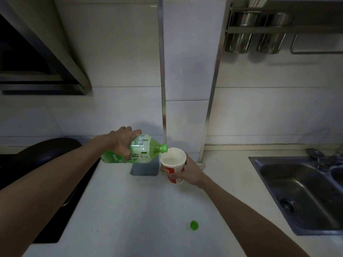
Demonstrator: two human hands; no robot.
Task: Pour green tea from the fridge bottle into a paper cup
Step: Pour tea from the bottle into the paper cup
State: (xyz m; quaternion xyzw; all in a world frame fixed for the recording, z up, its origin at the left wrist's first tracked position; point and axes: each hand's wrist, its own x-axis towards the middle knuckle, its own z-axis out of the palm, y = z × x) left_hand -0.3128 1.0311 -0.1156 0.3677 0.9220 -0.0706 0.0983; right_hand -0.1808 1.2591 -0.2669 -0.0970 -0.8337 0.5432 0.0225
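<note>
The left hand (121, 140) grips the green tea bottle (137, 152) tipped nearly flat, mouth at the rim for pouring; the right hand (189, 172) clasps the paper cup (173, 165), raised off the desk (130, 210) to meet it.

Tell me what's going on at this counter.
A person is tipping green tea toward a cup. The left hand grips the tilted bottle, its open mouth at the rim of the paper cup, which the right hand holds. The cup's inside looks white; a stream cannot be made out. The green cap lies on the counter nearer the camera, left of the sink.
</note>
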